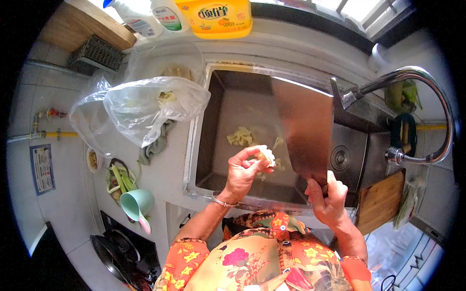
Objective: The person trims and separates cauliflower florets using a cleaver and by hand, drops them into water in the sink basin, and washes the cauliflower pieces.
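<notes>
Pinched between the thumb and fingers of my left hand (239, 175) is a small pale cauliflower floret (266, 156), over the left basin of the metal sink (191, 155). My right hand (330, 200) grips the handle of a wide cleaver (308, 123). Its broad blade points away from me and hides part of the basin and the sink's divider. The blade and the floret are apart. More cauliflower pieces (240, 137) lie on the basin floor beyond my left hand, with a few smaller bits beside them.
A clear plastic bag (141, 109) with pale pieces lies left of the sink. Nearby are a mint-green ladle (137, 203) and green vegetable stalks (122, 178). Bottles (216, 18) line the back. A curved faucet (449, 102) and a wooden board (381, 201) are at right.
</notes>
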`<action>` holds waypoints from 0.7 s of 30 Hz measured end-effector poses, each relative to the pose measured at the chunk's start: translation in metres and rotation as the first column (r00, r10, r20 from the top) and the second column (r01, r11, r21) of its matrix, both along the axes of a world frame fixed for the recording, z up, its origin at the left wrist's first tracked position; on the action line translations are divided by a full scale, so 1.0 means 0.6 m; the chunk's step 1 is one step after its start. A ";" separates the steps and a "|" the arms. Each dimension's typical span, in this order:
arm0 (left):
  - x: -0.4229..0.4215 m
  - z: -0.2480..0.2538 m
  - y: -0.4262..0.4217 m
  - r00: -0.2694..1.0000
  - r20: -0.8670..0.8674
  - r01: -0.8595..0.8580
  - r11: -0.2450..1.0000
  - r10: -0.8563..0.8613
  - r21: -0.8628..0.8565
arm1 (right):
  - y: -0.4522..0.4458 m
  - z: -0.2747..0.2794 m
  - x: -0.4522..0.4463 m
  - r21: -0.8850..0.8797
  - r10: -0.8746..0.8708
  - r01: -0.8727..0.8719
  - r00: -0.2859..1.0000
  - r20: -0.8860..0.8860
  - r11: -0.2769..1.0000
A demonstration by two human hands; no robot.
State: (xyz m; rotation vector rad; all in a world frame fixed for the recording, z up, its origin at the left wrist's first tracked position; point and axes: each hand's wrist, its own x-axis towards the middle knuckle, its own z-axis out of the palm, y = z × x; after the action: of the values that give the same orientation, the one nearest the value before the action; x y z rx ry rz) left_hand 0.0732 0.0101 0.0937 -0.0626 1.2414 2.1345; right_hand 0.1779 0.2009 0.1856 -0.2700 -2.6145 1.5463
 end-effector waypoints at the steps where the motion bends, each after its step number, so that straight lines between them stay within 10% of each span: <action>1: 0.001 0.007 0.003 1.000 0.001 0.002 1.000 -0.002 -0.001 | 0.001 0.004 -0.002 0.036 0.047 -0.047 0.999 -0.016 0.998; 6: 0.005 0.009 0.009 0.900 -0.436 -0.126 0.967 0.019 -0.219 | 0.002 0.018 -0.004 0.115 0.152 -0.150 0.988 -0.011 0.982; 7: -0.012 0.003 -0.003 0.563 -0.809 -0.219 0.914 -0.168 -0.342 | 0.002 0.019 -0.004 0.137 0.172 -0.169 0.985 -0.013 0.976; 21: -0.009 0.014 0.000 0.360 -0.924 -0.299 0.923 -0.127 -0.243 | -0.002 0.032 0.005 0.152 0.170 -0.173 0.985 0.033 0.973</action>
State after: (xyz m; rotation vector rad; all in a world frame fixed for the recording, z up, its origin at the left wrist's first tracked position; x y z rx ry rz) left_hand 0.0680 0.0100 0.1022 1.1458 2.3365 1.9360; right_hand 0.1809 0.1997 0.2048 -0.0489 -2.8201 1.3815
